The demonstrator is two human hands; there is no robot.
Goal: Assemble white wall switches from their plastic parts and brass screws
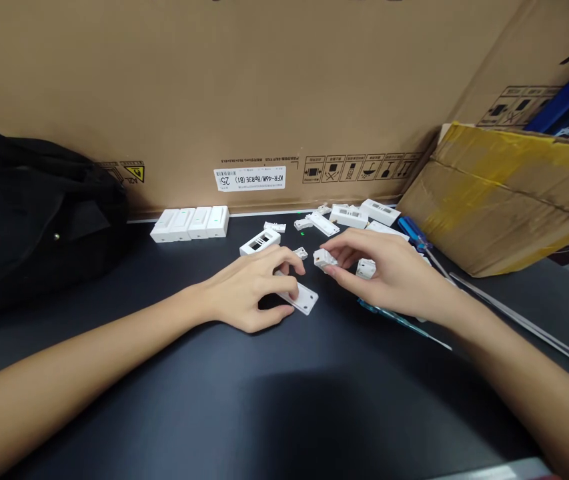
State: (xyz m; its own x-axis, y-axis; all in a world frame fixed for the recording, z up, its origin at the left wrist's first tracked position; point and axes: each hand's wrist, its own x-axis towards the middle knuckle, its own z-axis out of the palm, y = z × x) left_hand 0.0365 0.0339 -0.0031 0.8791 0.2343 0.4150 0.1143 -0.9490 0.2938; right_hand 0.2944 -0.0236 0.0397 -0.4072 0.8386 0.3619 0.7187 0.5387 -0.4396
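Note:
My left hand (259, 290) has its fingers curled over a flat white plate (305, 300) with small holes, which lies on the dark table. Between the thumb and fingers of my right hand (389, 273) is a small white block (324, 259), just above the table. A white frame (260, 241) with openings lies behind my left hand. Between the hands, farther back, sits a small white part (301, 253). Another small white part (365, 268) shows beneath my right hand, partly hidden by it. A teal screwdriver (399, 319) lies below that hand.
Several white switch units (189, 224) stand in a row at the back left. More white housings (349, 216) lie at the back, beside a blue-handled screwdriver (414, 233). A black bag (39, 213) is at left, a taped carton (504, 200) at right. A large cardboard box (244, 87) rises behind.

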